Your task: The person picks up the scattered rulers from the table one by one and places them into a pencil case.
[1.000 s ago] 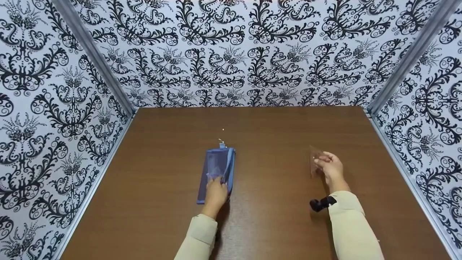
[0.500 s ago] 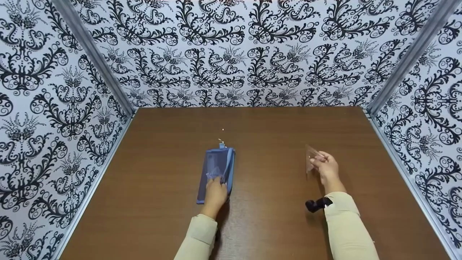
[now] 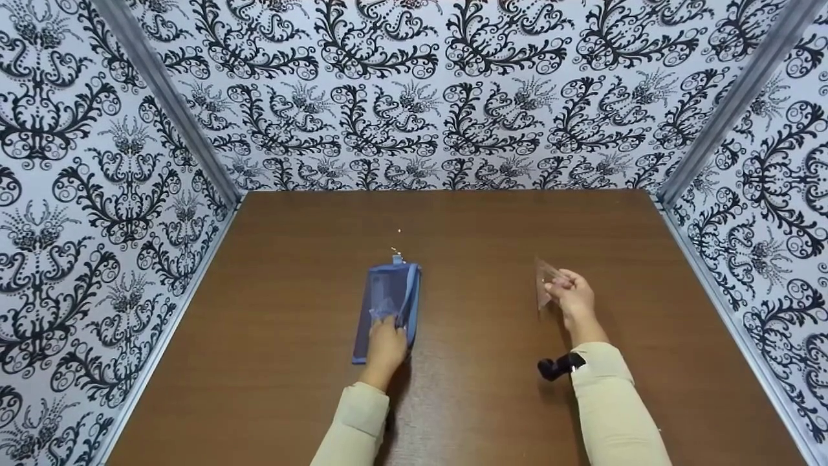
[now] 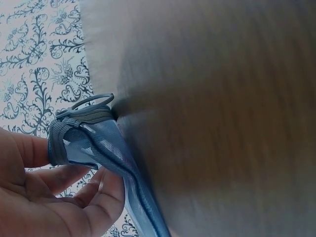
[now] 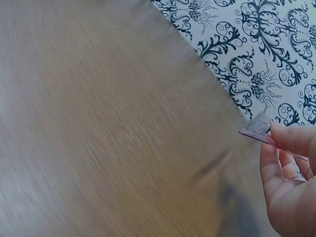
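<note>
A blue mesh zipper pouch (image 3: 383, 285) lies left of centre on the table. My left hand (image 3: 387, 346) grips its near part, and in the left wrist view the zipped edge (image 4: 91, 116) is held up between thumb and fingers, its mouth gaping. Something see-through shows inside the pouch, just beyond the fingers. To the right, my right hand (image 3: 576, 301) pinches a clear, pinkish set square (image 3: 542, 291) between thumb and fingers, tilted up above the table. The right wrist view shows only a corner and one edge of the set square (image 5: 259, 128).
The brown wooden table (image 3: 479, 388) is bordered by black-and-white patterned walls (image 3: 414, 97) with metal corner posts. A small tab with a short chain (image 3: 396, 252) sticks out from the pouch's far end. A black wrist camera (image 3: 556, 367) sits at the right cuff.
My right hand has moved left with the set square, towards the pouch. The left hand and the pouch have stayed in place.
</note>
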{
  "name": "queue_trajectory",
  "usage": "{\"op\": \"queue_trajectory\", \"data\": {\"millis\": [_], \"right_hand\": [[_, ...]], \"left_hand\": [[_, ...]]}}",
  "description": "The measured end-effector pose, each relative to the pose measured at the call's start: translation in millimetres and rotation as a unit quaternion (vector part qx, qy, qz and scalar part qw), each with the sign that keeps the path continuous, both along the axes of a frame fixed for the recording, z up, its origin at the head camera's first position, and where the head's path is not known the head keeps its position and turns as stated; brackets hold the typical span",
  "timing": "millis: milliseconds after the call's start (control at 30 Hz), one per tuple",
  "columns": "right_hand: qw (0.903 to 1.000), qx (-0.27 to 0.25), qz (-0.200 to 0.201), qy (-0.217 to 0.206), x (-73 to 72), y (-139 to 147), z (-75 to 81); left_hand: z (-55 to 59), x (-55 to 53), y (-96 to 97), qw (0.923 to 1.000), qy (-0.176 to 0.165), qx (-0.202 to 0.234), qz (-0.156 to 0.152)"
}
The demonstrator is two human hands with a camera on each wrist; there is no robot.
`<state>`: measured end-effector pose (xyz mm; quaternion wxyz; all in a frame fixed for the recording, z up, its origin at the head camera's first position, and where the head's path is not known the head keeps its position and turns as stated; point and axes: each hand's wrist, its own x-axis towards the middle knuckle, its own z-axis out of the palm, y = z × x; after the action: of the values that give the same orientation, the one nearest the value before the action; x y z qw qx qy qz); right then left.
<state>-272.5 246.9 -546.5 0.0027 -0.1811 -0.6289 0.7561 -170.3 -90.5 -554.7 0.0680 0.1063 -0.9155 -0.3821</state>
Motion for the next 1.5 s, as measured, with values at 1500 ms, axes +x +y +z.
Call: {"op": "queue_trajectory", "data": {"millis": [1500], "right_hand": [[0.9994, -0.027, 0.014, 0.018, -2.1, -68.0, -6.9]], "left_hand": [[0.9, 2.3, 1.0, 0.9999, 0.011, -0.006, -0.003]]}}
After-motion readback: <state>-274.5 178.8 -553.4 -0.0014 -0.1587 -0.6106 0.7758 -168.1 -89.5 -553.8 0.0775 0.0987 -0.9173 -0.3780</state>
